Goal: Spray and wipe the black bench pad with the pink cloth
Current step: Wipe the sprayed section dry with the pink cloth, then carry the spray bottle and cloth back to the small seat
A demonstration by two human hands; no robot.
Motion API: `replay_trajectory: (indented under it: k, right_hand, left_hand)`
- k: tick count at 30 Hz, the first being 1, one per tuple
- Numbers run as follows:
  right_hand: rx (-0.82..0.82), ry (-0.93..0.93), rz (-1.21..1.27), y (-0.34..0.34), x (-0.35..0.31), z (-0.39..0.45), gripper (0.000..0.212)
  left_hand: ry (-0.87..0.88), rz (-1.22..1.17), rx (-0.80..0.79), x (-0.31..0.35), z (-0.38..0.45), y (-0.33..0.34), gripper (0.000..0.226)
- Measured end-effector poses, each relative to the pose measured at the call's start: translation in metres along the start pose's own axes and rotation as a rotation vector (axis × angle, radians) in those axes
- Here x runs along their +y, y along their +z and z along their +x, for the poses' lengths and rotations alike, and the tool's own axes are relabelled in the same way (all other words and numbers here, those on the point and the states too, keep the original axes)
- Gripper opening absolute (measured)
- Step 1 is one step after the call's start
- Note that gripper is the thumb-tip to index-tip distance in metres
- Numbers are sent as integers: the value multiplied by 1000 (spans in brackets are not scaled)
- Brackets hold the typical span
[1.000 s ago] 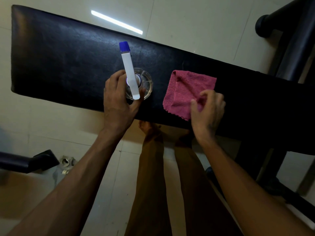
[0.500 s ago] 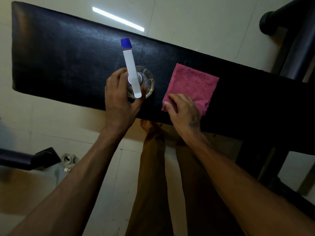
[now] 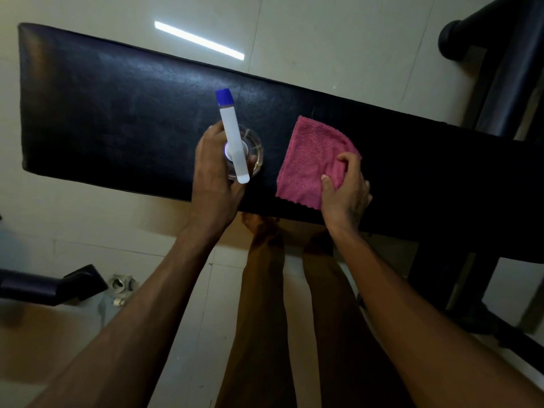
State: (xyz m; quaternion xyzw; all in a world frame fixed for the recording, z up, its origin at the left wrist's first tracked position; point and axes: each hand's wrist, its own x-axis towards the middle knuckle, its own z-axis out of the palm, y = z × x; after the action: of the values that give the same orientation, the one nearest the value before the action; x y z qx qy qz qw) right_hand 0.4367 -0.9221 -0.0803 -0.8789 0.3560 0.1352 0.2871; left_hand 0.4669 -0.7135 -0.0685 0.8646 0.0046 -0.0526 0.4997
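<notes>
The black bench pad runs across the view from upper left to right. On it stands a clear spray bottle with a white head and blue nozzle tip, seen from above; my left hand is wrapped around it. To its right the pink cloth lies on the pad near the front edge. My right hand grips the cloth's right near corner, with the fingers bunching the fabric.
Dark metal frame tubes rise at the upper right. A black padded bar juts in at the lower left, beside a small floor drain. My legs stand under the pad's near edge on pale floor tiles.
My right hand shifted from the cloth's left near corner to its right side and gathered the fabric. The cloth's far right corner has curled in. My left hand stays on the bottle.
</notes>
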Motion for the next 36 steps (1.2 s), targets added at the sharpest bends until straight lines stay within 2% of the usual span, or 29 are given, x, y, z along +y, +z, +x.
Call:
replay_trajectory:
  k: [4, 8, 14, 18, 21, 25, 27, 31, 33, 36]
  right_hand:
    - [-11, -14, 151, 0, -6, -3, 41]
    - [-111, 16, 167, -4, -3, 0, 44]
    - [-121, -49, 280, -33, -16, -4, 35]
    - [-128, -252, 287, -54, -32, -19, 30]
    - [-149, -403, 229, -81, -51, -45, 27]
    - [-192, -725, 9, -126, -77, -90, 44]
    - [-206, -837, -58, -144, -89, -113, 52]
    - [-267, -1048, -163, -171, -123, -161, 58]
    - [-305, -1135, -213, -180, -145, -194, 53]
    - [-324, -1289, -251, -178, -176, -253, 45]
  left_hand:
    - [-38, -8, -7, 6, 1, -1, 69]
    - [-43, -6, -23, 2, -2, 0, 50]
    - [-45, -3, 43, 28, -22, -3, 46]
    - [-77, -22, 140, 66, -51, -18, 54]
    - [-90, 10, 174, 102, -77, -38, 48]
    - [-139, 68, 282, 160, -118, -77, 66]
    - [-169, 68, 325, 182, -145, -95, 69]
    - [-202, 85, 462, 211, -197, -132, 39]
    - [-210, 128, 538, 217, -220, -153, 28]
    - [-217, 122, 657, 220, -258, -188, 29]
